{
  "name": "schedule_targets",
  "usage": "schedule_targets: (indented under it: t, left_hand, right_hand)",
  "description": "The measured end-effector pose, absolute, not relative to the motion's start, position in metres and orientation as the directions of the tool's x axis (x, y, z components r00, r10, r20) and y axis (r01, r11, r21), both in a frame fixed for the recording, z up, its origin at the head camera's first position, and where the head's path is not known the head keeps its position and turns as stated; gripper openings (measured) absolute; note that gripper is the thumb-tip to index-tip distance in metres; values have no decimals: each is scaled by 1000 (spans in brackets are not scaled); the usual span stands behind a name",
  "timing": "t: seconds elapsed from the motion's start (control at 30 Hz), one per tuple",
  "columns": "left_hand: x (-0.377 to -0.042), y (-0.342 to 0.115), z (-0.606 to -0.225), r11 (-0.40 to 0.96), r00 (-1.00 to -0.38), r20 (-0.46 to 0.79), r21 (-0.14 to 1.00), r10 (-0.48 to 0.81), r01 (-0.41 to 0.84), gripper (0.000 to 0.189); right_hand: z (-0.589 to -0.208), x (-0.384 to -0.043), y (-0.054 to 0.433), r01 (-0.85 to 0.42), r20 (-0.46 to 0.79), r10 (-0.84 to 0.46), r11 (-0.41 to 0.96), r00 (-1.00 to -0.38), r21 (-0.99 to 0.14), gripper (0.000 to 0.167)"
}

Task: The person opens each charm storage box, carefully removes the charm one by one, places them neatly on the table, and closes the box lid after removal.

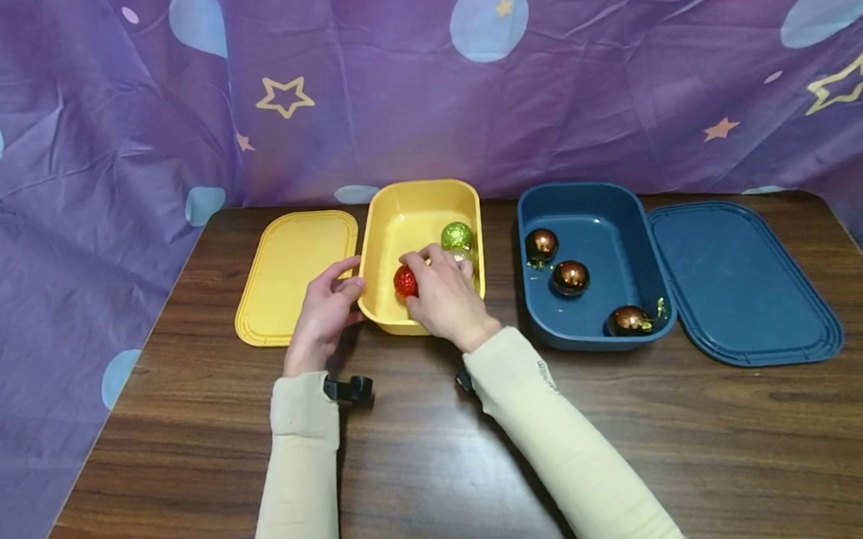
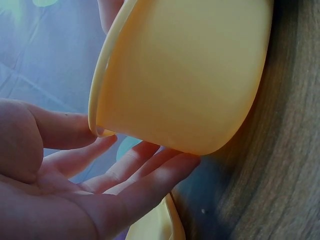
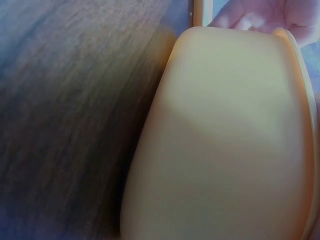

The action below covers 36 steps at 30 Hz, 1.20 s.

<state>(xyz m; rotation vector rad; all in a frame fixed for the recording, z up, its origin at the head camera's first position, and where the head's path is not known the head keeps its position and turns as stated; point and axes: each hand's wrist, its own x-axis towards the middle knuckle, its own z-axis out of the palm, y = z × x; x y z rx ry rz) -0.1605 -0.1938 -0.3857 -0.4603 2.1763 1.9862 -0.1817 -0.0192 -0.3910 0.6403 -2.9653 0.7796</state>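
Observation:
A yellow box [image 1: 396, 324] stands lidless on the table. My left hand [image 1: 325, 310] rests against its left wall; the left wrist view shows the thumb at the rim and fairly straight fingers along the outside. Reaching over the front wall, my right hand [image 1: 448, 293] pinches a red glittery Christmas ball [image 1: 405, 282] between thumb and index finger, low inside the box. A green glittery ball [image 1: 457, 235] lies by the right wall, with a pale gold ball [image 1: 464, 256] partly hidden behind the right hand. In the right wrist view the box's outer wall [image 3: 215, 130] fills the middle.
A yellow lid [image 1: 292, 271] lies left of the yellow box. To the right stands a dark blue box [image 1: 594, 337] with three shiny brown balls [image 1: 571, 278] in it, and a blue lid [image 1: 748, 281] lies beside it. A purple cloth [image 1: 404, 96] hangs behind the wooden table [image 1: 415, 471].

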Motion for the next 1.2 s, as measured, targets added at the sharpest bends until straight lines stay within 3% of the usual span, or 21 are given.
schedule_targets:
  t: [0.77, 1.2]
  left_hand:
    - [-162, -193, -387, 36, -945, -305, 950, -118, -311, 44]
    - [-162, -193, -388, 31, -944, -304, 950, -126, -310, 43]
  right_hand:
    - [-395, -182, -16, -435, 228, -371, 739, -900, -515, 61]
    - [-394, -182, -12, -480, 308, -368, 667, -877, -570, 55]
